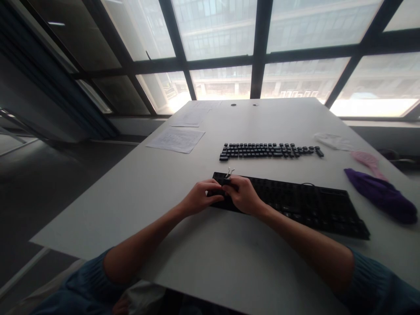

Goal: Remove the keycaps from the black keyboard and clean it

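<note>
Both hands at left end of keyboard [295, 203], on table [203, 253]. Right hand [243, 194] grip pinched on small wire tool [230, 172] standing over corner keys. Left hand [200, 197] curled on that corner (clamped or resting, cannot tell). Loose keycaps [269, 150] lie in rows beyond. Judged: many keys off; remainder unclear.

Teal-blue sleeves [377, 280] (ribbed knit), bunched at elbows, left hand [200, 199] and right hand [244, 197] bare
</note>
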Action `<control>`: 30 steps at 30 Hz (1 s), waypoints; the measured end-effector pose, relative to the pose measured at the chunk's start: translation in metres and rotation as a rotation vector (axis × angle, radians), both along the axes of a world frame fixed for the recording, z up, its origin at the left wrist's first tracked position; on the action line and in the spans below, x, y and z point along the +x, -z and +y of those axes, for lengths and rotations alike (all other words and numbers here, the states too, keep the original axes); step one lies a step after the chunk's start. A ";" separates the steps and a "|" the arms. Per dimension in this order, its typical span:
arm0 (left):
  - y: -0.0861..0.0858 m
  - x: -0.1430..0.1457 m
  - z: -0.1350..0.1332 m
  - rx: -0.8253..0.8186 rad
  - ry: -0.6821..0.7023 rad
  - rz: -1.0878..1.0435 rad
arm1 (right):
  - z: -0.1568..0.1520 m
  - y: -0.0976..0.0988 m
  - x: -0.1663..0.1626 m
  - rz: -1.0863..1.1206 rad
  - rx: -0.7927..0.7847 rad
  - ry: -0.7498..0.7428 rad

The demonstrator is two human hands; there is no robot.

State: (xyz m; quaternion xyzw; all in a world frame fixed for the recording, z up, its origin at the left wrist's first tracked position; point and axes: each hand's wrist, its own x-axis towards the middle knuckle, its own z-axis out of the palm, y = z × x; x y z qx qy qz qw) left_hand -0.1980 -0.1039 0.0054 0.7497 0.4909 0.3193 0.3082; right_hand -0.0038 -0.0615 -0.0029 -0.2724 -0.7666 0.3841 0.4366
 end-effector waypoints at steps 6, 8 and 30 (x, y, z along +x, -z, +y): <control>0.003 0.005 -0.002 0.014 -0.066 -0.061 | 0.001 0.001 -0.001 0.006 0.010 -0.045; 0.003 0.006 -0.002 0.018 -0.089 -0.080 | 0.001 0.002 -0.002 0.018 0.012 -0.049; 0.003 0.007 -0.003 0.171 -0.050 -0.023 | 0.007 0.007 -0.005 0.122 -0.289 0.076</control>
